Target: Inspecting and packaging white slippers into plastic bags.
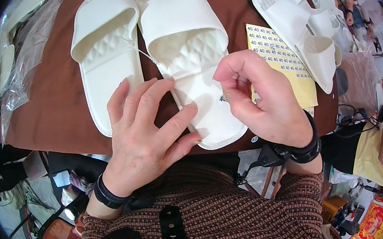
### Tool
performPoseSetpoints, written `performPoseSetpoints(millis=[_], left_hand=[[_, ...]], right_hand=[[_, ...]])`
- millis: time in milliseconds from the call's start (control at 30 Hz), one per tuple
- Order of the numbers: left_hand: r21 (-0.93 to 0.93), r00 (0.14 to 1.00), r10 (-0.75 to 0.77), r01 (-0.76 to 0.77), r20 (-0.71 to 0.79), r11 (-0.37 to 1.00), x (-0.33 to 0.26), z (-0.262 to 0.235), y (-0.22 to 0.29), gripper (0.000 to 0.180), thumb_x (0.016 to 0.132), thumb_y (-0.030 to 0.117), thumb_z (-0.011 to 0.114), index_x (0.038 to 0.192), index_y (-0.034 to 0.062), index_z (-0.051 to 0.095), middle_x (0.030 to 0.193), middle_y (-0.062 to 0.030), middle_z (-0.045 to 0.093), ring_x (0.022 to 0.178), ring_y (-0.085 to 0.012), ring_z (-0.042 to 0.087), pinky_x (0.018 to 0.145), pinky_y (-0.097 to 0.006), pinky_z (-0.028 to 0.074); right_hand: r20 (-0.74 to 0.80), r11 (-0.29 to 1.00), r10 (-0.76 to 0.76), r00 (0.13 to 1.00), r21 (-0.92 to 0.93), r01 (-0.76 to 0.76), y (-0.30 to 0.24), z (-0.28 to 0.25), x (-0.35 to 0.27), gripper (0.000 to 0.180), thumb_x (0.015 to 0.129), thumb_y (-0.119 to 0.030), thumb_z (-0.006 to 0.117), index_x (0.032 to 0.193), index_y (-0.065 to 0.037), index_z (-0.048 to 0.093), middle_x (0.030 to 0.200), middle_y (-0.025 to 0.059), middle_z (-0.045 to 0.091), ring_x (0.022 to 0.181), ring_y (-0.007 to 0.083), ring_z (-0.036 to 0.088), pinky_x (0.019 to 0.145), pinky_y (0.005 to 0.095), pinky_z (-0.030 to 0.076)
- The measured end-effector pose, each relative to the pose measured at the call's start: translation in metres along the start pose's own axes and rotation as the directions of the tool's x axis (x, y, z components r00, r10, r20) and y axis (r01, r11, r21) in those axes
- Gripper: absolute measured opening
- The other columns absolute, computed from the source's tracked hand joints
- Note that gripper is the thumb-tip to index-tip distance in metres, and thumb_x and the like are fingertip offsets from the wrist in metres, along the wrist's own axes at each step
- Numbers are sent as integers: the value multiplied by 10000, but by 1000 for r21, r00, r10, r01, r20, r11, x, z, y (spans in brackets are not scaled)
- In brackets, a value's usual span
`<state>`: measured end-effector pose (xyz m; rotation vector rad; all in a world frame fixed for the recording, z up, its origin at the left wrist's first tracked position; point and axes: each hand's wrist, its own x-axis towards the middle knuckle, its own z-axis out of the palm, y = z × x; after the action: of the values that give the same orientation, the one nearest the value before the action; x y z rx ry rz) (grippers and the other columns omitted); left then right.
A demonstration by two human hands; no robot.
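Note:
A pair of white slippers lies on the brown cloth, the left slipper (108,58) beside the right slipper (184,19), with a thin clear tie between them. My left hand (145,128) is open, fingers spread across both footbeds, thumb at the right slipper's heel edge. Over that same heel, my right hand (262,97) is closed, with thumb and index finger bent together. Whatever is in its pinch is too small to make out. A small printed sticker (222,98) shows by the right thumb; part of it is hidden. Behind the right hand lies a yellow sticker sheet (275,49).
More white slippers (300,33) are piled at the far right, overlapping the sheet. Clear plastic bags (33,54) with slippers inside line the left edge. A round sticker (254,139) is on the cloth's near edge. Another person (382,146) is at the right.

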<state>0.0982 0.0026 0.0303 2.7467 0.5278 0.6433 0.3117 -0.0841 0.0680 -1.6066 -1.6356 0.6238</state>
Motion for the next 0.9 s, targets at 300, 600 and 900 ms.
performPoseSetpoints(millis=[300, 600, 900], left_hand=[[5, 999, 13, -13, -45, 1000, -2, 3, -1, 403, 757, 344, 790, 1109, 175, 689, 1283, -115, 560, 1198, -326, 526, 1077, -555, 309], [-11, 1000, -4, 4, -28, 1000, -3, 1, -2, 404, 758, 348, 790, 1112, 181, 687, 1280, -103, 562, 1204, -317, 526, 1078, -561, 304], [-18, 1000, -12, 12, -8, 1000, -2, 3, -1, 413, 756, 370, 787, 1110, 183, 688, 1285, -110, 560, 1203, -322, 526, 1084, -566, 292]], right_hand=[[108, 992, -49, 993, -113, 61, 1, 9, 20, 229, 863, 61, 574, 1071, -30, 543, 836, 56, 553, 744, 158, 559, 674, 280, 475], [117, 959, -157, 981, -220, 179, 6, 21, 32, 203, 842, 9, 551, 1035, -30, 502, 889, 188, 634, 851, 405, 630, 720, 478, 501], [105, 945, -188, 977, -252, 209, 10, 23, 31, 203, 835, 40, 559, 1021, -30, 512, 904, 177, 616, 832, 386, 632, 687, 454, 514]])
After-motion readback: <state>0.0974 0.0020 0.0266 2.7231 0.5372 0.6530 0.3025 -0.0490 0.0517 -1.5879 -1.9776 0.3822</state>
